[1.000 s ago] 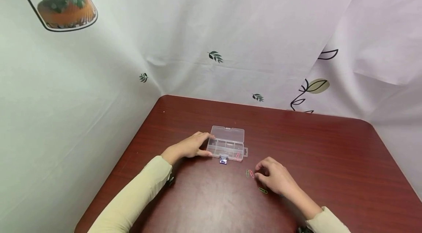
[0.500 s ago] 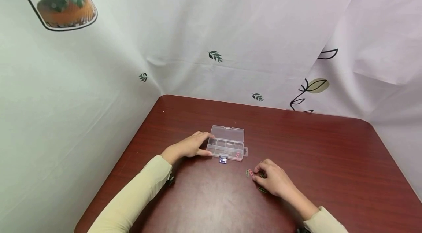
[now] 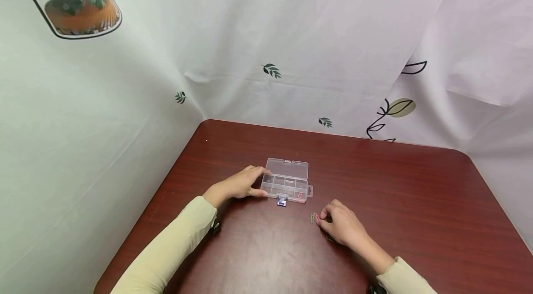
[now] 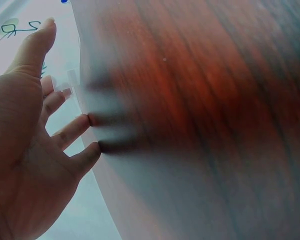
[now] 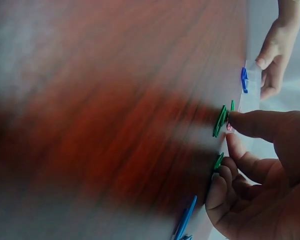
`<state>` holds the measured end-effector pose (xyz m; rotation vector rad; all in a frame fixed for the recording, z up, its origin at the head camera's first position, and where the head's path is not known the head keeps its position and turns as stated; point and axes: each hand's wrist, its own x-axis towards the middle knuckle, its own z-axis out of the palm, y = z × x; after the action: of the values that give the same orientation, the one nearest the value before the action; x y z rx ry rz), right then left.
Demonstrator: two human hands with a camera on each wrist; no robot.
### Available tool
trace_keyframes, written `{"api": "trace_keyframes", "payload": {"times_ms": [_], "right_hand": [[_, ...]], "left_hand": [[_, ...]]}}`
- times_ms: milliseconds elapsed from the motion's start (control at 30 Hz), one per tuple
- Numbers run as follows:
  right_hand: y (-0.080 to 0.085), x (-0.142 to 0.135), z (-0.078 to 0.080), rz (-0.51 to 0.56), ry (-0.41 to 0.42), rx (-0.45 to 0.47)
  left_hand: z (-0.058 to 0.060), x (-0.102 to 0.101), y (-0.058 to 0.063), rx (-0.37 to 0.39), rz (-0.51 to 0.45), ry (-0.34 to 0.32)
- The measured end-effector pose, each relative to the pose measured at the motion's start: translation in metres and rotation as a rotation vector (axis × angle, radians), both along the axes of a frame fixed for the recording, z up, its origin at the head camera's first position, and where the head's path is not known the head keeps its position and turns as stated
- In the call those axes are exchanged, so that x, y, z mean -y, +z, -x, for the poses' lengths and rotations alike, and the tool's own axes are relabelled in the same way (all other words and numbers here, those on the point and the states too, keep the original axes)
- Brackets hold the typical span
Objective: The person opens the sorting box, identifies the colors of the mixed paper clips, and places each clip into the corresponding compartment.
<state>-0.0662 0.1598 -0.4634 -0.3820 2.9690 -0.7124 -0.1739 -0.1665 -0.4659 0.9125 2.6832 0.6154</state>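
A clear compartment box (image 3: 289, 185) stands on the table with its lid (image 3: 287, 168) raised back. My left hand (image 3: 243, 183) holds the box's left end, thumb at the front corner and fingers toward the hinge. A pink paper clip (image 3: 300, 195) lies in the front right compartment. To the right of the box, my right hand (image 3: 341, 223) has thumb and index finger at the end of another pink paper clip (image 3: 316, 216), pinching it low over the table. Beside that clip lies a green one (image 3: 312, 217). More green clips (image 5: 220, 121) show around the right fingers.
A blue-purple latch (image 3: 281, 201) hangs at the box's front edge, and a hanging tab (image 3: 310, 191) juts from its right side. Near the right hand lies a blue clip (image 5: 186, 217). White printed cloth (image 3: 333, 53) borders the reddish-brown table (image 3: 395, 183).
My right hand has shifted slightly left, its thumb and index finger closing in on the pink paper clip on the table. The left hand and the box stay in place.
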Motion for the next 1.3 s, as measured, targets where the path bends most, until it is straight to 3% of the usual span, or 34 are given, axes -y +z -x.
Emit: {"api": "trace_keyframes", "payload": {"times_ms": [267,767,1133,1300], "right_hand": [[0.001,0.001,0.002,-0.026,0.019,-0.031],[0.004,0.004,0.004,-0.064,0.035,0.000],[0.013,0.002,0.013,0.060,0.071,-0.095],[0.018,0.005,0.016,0.089,0.053,-0.080]], "left_hand": [[-0.001,0.001,0.000,0.001,-0.012,-0.006],[-0.001,0.000,0.001,0.002,-0.012,-0.002],[-0.002,0.000,0.005,0.021,-0.014,0.000],[-0.004,0.000,0.007,0.024,-0.003,-0.002]]}}
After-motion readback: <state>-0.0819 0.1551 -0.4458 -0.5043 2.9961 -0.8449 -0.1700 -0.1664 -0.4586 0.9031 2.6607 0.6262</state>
